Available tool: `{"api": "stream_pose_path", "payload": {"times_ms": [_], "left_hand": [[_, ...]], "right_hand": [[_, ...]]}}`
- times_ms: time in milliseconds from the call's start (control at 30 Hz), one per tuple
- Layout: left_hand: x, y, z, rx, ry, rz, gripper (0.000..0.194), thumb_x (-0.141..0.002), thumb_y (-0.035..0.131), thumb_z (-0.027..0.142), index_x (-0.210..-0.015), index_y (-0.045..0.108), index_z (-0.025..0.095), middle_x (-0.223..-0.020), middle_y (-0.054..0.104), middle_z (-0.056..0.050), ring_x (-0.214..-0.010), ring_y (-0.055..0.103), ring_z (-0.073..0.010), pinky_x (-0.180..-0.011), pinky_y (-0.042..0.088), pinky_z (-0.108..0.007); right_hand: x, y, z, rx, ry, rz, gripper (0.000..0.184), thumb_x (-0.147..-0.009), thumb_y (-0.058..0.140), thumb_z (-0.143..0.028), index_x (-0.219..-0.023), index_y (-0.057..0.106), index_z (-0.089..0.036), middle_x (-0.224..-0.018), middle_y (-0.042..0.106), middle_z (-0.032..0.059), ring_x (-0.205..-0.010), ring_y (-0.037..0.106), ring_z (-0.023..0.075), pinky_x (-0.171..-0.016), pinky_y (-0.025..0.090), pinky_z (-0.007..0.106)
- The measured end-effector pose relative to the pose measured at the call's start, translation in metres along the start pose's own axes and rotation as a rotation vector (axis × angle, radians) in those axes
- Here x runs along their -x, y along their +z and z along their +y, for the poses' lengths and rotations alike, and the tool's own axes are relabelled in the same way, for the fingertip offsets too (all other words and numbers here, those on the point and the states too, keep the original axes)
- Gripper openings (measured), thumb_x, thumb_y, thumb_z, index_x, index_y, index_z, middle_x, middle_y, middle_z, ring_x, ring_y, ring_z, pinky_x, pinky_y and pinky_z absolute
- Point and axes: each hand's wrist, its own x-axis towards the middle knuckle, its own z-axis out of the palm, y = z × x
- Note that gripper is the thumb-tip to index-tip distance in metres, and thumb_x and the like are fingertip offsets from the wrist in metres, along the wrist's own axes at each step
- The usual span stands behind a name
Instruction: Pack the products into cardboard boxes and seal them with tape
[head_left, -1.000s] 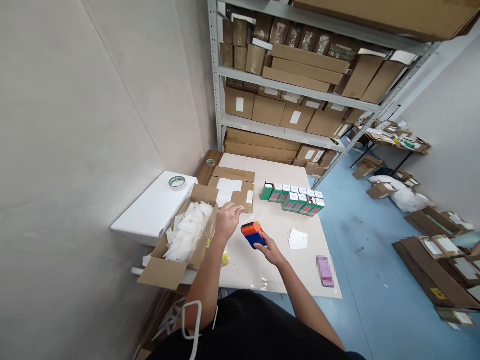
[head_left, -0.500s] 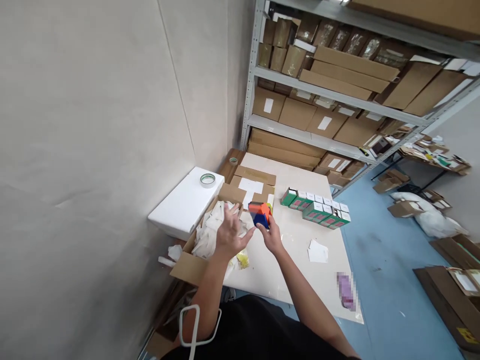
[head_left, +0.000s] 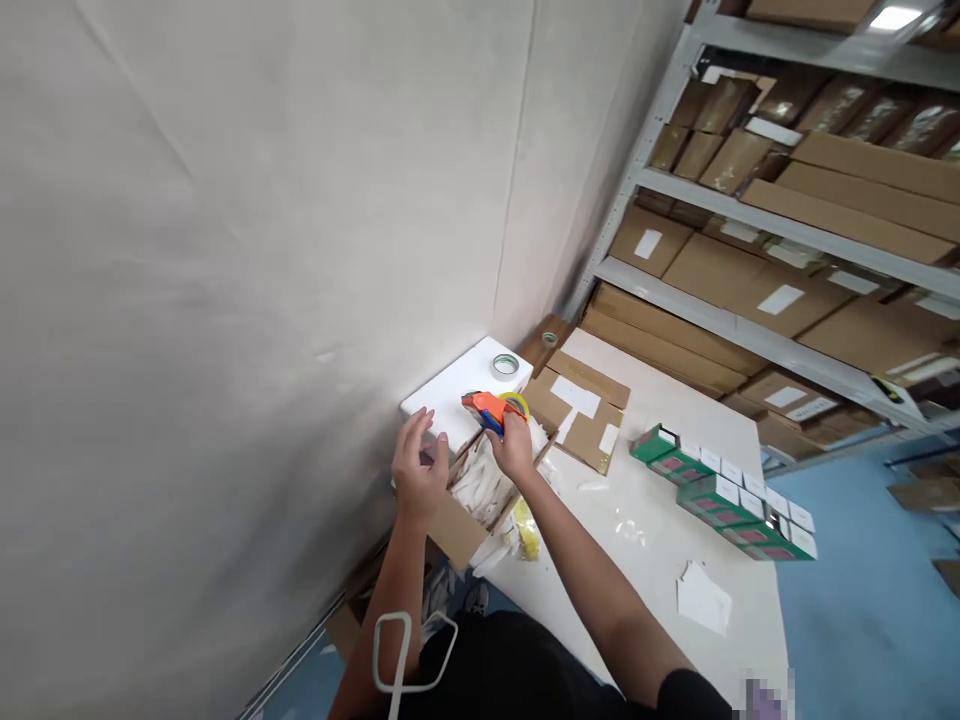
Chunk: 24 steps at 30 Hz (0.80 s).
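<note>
In my right hand (head_left: 514, 446) is an orange and blue tape dispenser (head_left: 487, 408) with a yellow-rimmed roll on it. It is held over the near edge of a white foam box (head_left: 450, 378). My left hand (head_left: 418, 462) is beside that box's near end, fingers apart and curved, with nothing visible in it. A loose roll of tape (head_left: 505, 366) lies on top of the foam box. Below the dispenser, an open cardboard box (head_left: 459, 530) contains crumpled white packing material (head_left: 484, 482), partly hidden by my right hand.
A flattened carton (head_left: 551, 402) lies on the white table (head_left: 600, 520). Rows of green and white small boxes (head_left: 731, 505) stand to the right, near torn white paper (head_left: 703, 598). Metal shelving (head_left: 697, 290) full of cartons stands behind. The wall borders the left side.
My view has turned left. Both hands have moved from above the table and open carton toward the white foam box, the right one carrying the tape dispenser.
</note>
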Motion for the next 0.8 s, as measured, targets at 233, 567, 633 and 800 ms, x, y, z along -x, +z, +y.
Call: {"api": "stream_pose_path", "payload": {"times_ms": [233,567,633,800], "left_hand": [[0.001,-0.047,-0.024,-0.121,-0.160,0.052,0.043,-0.099,0.056,0.032,-0.141,0.059,0.019,-0.129,0.067,-0.014,-0.101,0.071,-0.0223,-0.072,0.063,-0.032],[-0.003,-0.033,-0.039,-0.083,-0.213,-0.066,0.037,-0.098,0.057,0.035,-0.131,0.066,0.020,-0.121,0.069,-0.012,-0.104,0.069,-0.0236,-0.077,0.064,-0.034],[-0.008,-0.012,-0.036,-0.052,-0.182,-0.108,0.037,-0.098,0.057,0.036,-0.130,0.067,0.020,-0.123,0.069,-0.013,-0.107,0.068,-0.0241,-0.081,0.064,-0.036],[-0.011,0.053,-0.021,0.076,-0.108,-0.276,0.040,-0.099,0.059,0.039,-0.133,0.066,0.019,-0.129,0.069,-0.014,-0.114,0.068,-0.0244,-0.088,0.063,-0.037]], "right_hand": [[-0.056,0.070,-0.051,0.275,0.046,-0.355,0.027,-0.092,0.068,-0.023,-0.114,0.068,-0.008,-0.119,0.072,0.0205,-0.115,0.063,0.0317,-0.106,0.043,0.045],[-0.044,0.041,-0.040,-0.048,-0.169,-0.136,0.043,-0.090,0.065,-0.022,-0.132,0.066,-0.018,-0.133,0.067,0.0148,-0.127,0.058,0.0291,-0.112,0.045,0.045],[-0.037,0.023,-0.026,-0.140,-0.148,-0.115,0.044,-0.090,0.064,-0.024,-0.134,0.066,-0.020,-0.132,0.068,0.0132,-0.125,0.061,0.0277,-0.111,0.048,0.045],[-0.005,-0.034,0.024,-0.231,0.094,-0.048,0.045,-0.089,0.067,-0.026,-0.134,0.067,-0.023,-0.131,0.070,0.0102,-0.111,0.068,0.0241,-0.101,0.056,0.042]]}}
